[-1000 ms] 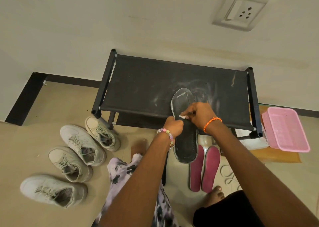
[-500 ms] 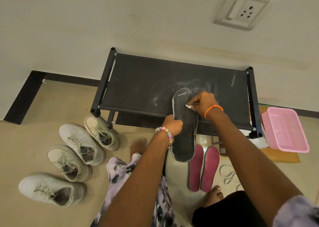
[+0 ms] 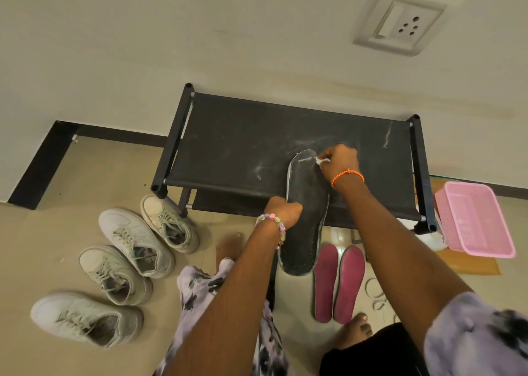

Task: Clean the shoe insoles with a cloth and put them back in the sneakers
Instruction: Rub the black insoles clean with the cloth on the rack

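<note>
A long black insole hangs in front of the black shoe rack. My left hand grips its left edge about halfway down. My right hand is at the insole's toe end, fingers curled round a small white cloth pressed on the surface. Two pink insoles lie side by side on the floor below. Several pale grey sneakers stand on the floor at the left, their openings facing up.
A pink plastic basket sits on the floor right of the rack, on a brown mat. The wall with a socket plate is right behind the rack. My bare feet and patterned trousers fill the lower middle.
My right hand has slid the cloth up the black insole from its middle to the toe end. My left hand keeps its grip in about the same place.
</note>
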